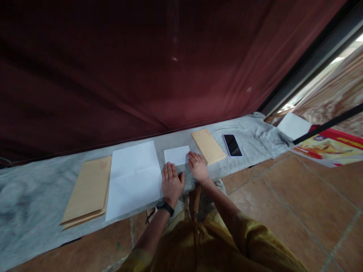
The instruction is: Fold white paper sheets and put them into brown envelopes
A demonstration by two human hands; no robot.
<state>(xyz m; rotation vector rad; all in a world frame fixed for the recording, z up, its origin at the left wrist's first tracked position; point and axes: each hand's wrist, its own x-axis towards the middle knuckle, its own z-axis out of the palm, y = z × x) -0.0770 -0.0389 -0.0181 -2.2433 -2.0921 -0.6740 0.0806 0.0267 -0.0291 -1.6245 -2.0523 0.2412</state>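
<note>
A small white sheet of paper (pixel 177 154), possibly folded, lies flat on the grey cloth in front of me. My left hand (pixel 172 183) rests flat at its lower left corner, fingers stretched out and the thumb apart. On the paper's right edge lies my right hand (pixel 197 166), fingers extended and palm down. Just left of my left hand is a larger white sheet (pixel 134 177) with a crease across it. Beyond my right hand lies a brown envelope (pixel 208 146), perhaps several stacked.
Grey cloth (pixel 36 189) covers the narrow bench. A stack of brown envelopes (pixel 87 187) sits at the left, and a phone (pixel 232 145) at the right. Dark red fabric (pixel 159 75) hangs behind. A printed red and yellow box or poster (pixel 331 147) is at the far right.
</note>
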